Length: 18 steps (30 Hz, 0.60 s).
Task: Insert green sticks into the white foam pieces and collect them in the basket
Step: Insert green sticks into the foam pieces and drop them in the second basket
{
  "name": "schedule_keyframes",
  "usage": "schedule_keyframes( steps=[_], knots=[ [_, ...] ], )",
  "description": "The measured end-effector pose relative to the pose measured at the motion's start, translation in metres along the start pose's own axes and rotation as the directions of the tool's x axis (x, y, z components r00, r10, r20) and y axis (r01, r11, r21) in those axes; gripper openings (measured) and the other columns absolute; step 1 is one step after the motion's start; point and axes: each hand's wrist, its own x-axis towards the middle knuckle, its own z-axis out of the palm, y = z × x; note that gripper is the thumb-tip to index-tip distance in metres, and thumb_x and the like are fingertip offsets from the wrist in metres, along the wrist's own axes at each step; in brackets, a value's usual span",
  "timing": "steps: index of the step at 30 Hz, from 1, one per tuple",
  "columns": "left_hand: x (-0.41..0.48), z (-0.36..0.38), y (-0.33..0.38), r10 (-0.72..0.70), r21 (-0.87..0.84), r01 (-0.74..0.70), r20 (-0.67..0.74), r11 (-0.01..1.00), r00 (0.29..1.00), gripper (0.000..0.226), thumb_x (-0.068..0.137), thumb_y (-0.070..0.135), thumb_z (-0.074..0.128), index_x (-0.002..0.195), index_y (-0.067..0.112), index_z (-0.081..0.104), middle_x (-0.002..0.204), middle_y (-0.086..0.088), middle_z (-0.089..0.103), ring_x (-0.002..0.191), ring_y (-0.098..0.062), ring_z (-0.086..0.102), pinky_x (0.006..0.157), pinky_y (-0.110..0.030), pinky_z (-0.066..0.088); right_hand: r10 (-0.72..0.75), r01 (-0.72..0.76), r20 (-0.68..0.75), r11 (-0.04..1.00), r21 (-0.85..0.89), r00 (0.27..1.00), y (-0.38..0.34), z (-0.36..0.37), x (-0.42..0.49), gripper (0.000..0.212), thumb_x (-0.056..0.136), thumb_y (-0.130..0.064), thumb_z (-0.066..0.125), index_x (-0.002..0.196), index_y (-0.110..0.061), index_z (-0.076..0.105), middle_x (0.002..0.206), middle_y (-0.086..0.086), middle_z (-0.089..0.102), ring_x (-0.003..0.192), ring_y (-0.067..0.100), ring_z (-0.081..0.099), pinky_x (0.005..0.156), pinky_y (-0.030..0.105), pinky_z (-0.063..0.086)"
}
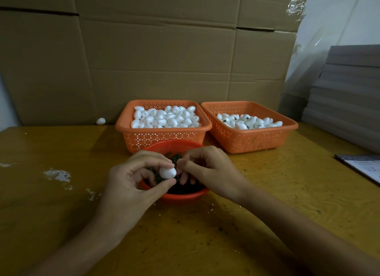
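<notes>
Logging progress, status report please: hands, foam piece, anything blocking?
Left hand pinches foam piece. Right hand curled beside it, grip unclear. Nothing blocking.

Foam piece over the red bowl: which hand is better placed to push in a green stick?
Right. The left hand pinches the foam piece; the right hand sits at its free end, above the green sticks in the bowl.

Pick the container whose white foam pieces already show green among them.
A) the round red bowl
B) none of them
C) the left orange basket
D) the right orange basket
D: the foam pieces in the right orange basket show dark green spots among them, while the left orange basket holds plain white ones and the red bowl holds only green sticks.
</notes>
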Motion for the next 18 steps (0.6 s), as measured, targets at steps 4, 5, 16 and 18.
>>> schedule_keyframes(
  steps=[4, 5, 16, 18],
  knots=[
    [-0.0012, -0.0011, 0.0005, -0.023, 0.007, 0.023, -0.009, 1.0, 1.0, 0.029, 0.071, 0.023, 0.086, 0.099, 0.029, 0.079, 0.107, -0.001, 0.072, 0.092, -0.021, 0.07, 0.068, -0.021, 0.055, -0.002, 0.002, 0.002, 1.0, 0.002, 1.0, 0.0003, 0.0008, 0.0, 0.027, 0.105, -0.032, 0.06, 0.086, -0.022, 0.076, 0.076, -0.009, 0.077, 0.068, 0.011, 0.072, 0.07, 0.03, 0.055],
    [-0.0013, -0.0013, 0.0007, -0.032, 0.007, 0.032, -0.012, 0.999, 0.999, 0.032, 0.072, 0.025, 0.086, 0.102, 0.032, 0.078, 0.108, -0.001, 0.072, 0.092, -0.021, 0.07, 0.069, -0.021, 0.055, -0.004, 0.004, 0.004, 1.0, 0.0, 1.0, 0.0002, 0.0009, 0.0001, 0.027, 0.105, -0.032, 0.06, 0.086, -0.022, 0.077, 0.076, -0.009, 0.077, 0.068, 0.011, 0.072, 0.069, 0.028, 0.054],
    [-0.0019, -0.0006, 0.0023, -0.115, -0.04, 0.114, -0.026, 0.993, 0.993, 0.03, 0.075, 0.041, 0.093, 0.098, 0.032, 0.075, 0.094, 0.0, 0.074, 0.084, -0.016, 0.071, 0.071, -0.025, 0.059, -0.006, 0.006, 0.006, 1.0, 0.003, 1.0, 0.0005, -0.0005, 0.0003, 0.028, 0.105, -0.032, 0.059, 0.085, -0.021, 0.076, 0.075, -0.009, 0.077, 0.065, 0.009, 0.071, 0.063, 0.022, 0.048],
    [-0.0009, -0.0005, 0.0028, -0.136, -0.09, 0.131, -0.047, 0.987, 0.99, 0.032, 0.072, 0.045, 0.086, 0.099, 0.033, 0.074, 0.096, 0.0, 0.075, 0.088, -0.015, 0.072, 0.074, -0.02, 0.058, -0.008, 0.008, 0.007, 1.0, 0.0, 1.0, 0.0006, -0.0005, 0.0003, 0.028, 0.106, -0.032, 0.059, 0.086, -0.021, 0.076, 0.075, -0.009, 0.077, 0.065, 0.01, 0.071, 0.064, 0.024, 0.049]
  ],
)
